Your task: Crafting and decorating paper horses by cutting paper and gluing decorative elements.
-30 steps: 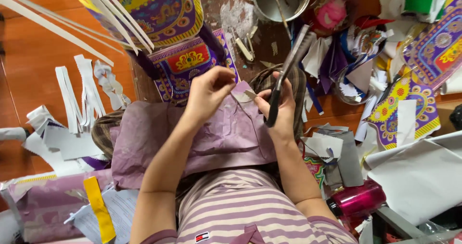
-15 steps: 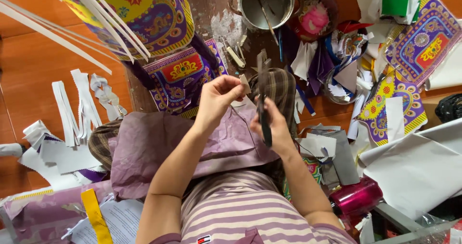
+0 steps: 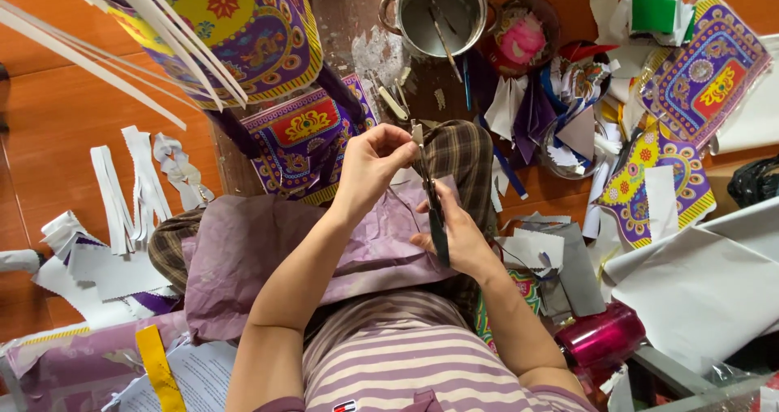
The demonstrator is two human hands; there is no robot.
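Observation:
My left hand [image 3: 372,164] pinches a small scrap of paper [image 3: 416,132] between thumb and fingers, above my lap. My right hand [image 3: 456,235] grips a pair of black-handled scissors [image 3: 432,201], blades pointing up toward that scrap. A crumpled sheet of purple paper [image 3: 260,254] lies over my checked trousers [image 3: 466,156] beneath both hands.
A metal pot [image 3: 434,10] with sticks stands on the wooden floor ahead. Patterned purple-and-yellow paper panels [image 3: 284,132] lie at the left, another printed panel [image 3: 702,75] at the right. White paper strips [image 3: 122,189] lie left, a pink bottle [image 3: 600,339] and white sheets [image 3: 698,282] at right.
The scissors have swung from a slant to nearly upright, and my left hand has lifted the scrap to the blade tips. The view has shifted slightly.

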